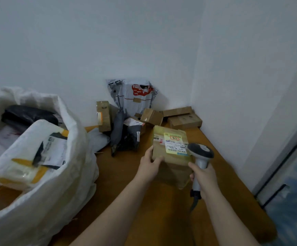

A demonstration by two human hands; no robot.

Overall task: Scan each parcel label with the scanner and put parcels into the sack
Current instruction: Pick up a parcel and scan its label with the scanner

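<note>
sack (pixel 43 183) open at left of counter (pixel 161 210); part-filled | parcel (pixel 172 168) propped by left hand (pixel 150 166) gripping its edge so label (pixel 175 143) faces up | scanner (pixel 201 153) head just beside label; right hand (pixel 204 178) curled round handle; likely mid-scan

One white sack (pixel 43 183). To the right of the sack stand five cardboard boxes (pixel 185 121), four plastic mailing bags (pixel 133 96) (one pale grey, one white, two dark) and one scanner (pixel 200 153). Inside the sack one black bag (pixel 28 114) and one white parcel (pixel 25 167) bound with yellow tape show plainly; the others there are too blurred to count.
</note>
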